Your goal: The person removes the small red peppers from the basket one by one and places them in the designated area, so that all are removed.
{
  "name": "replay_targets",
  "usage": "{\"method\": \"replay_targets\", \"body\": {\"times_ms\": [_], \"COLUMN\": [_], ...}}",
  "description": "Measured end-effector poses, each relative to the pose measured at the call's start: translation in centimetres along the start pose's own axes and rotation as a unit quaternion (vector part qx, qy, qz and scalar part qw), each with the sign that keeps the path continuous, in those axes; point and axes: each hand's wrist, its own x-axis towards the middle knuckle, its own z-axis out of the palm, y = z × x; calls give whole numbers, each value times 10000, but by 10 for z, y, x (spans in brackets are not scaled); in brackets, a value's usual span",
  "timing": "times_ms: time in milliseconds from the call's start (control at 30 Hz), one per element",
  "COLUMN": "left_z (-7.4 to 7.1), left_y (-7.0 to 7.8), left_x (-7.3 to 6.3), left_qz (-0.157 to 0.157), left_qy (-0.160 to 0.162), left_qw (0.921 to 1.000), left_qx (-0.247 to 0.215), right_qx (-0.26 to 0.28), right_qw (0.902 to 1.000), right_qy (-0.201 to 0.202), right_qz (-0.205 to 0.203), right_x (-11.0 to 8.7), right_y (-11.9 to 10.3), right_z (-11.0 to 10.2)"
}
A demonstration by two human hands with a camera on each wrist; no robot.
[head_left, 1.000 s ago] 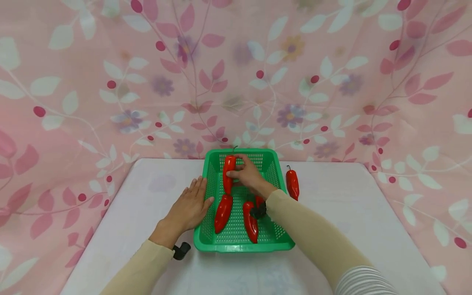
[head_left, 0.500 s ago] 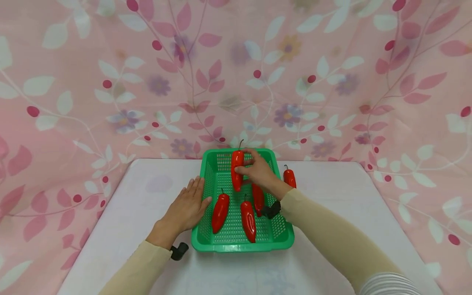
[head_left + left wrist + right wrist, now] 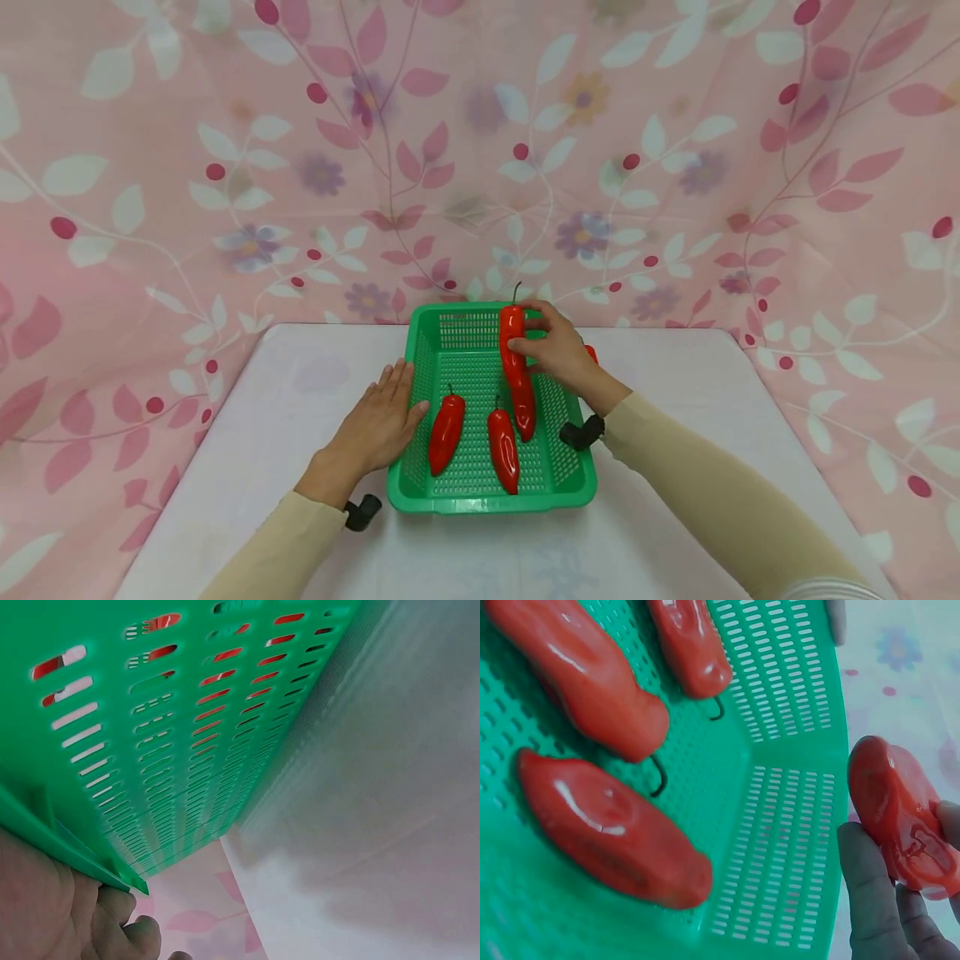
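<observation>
1. Pinching the held pepper (image 3: 512, 333) between thumb and curled fingers, our right hand (image 3: 557, 346) is over the green basket (image 3: 493, 505), toward 1 o'clock.
2. We judge this pepper light; its glossy skin may slip, and whether it is stiff or soft we cannot tell. Its thick body seems our best hold, the thin stem (image 3: 517, 292) the fragile part.
3. Our left hand (image 3: 375, 421) rests on the rim at 9 o'clock, fingers straight, gripping nothing.
4. Inside lie the left pepper (image 3: 447, 435) at 8, middle pepper (image 3: 503, 450) at 6, right pepper (image 3: 526, 419) at 4.
5. Outside, at 2, the outer pepper (image 3: 591, 353) is mostly hidden.
</observation>
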Motion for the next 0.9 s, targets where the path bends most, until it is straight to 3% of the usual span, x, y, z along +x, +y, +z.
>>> {"method": "replay_targets", "body": {"times_ms": [467,900], "left_z": [-4,-5], "left_y": [2,2], "left_x": [-2,-1], "left_qz": [55,61], "left_qy": [-49,-73], "left_qw": [10000,9996], "left_qx": [37,270], "right_qx": [-203,-650], "right_qw": [9996,9966], "right_qy": [143,479], "right_qz": [-99,160], "right_x": [-16,-27], "right_y": [9,23], "right_z": [-44,-100]}}
